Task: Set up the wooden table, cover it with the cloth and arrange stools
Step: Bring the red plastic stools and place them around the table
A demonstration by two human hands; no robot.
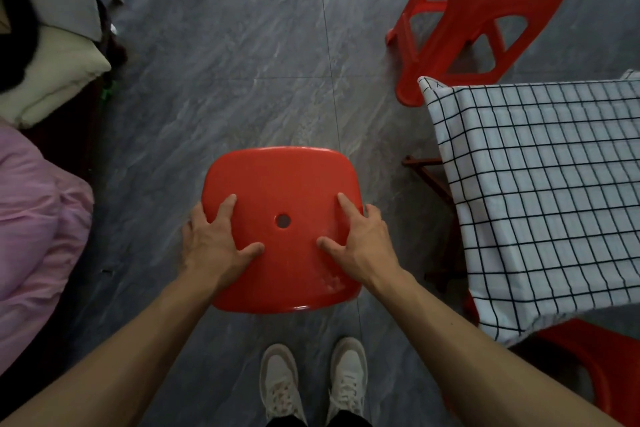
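Both bare forearms reach down to a glossy red plastic stool with a small centre hole. Left hand and right hand grip its seat edges, fingers curled over. Right of it stands a table under white black-checked cloth, with another red stool beyond on grey stone-patterned floor.

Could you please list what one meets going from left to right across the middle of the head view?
Pink bedding → left hand → glossy red plastic stool seat with a centre hole, gripped at both sides → right hand → white cloth with black grid lines covering the table.
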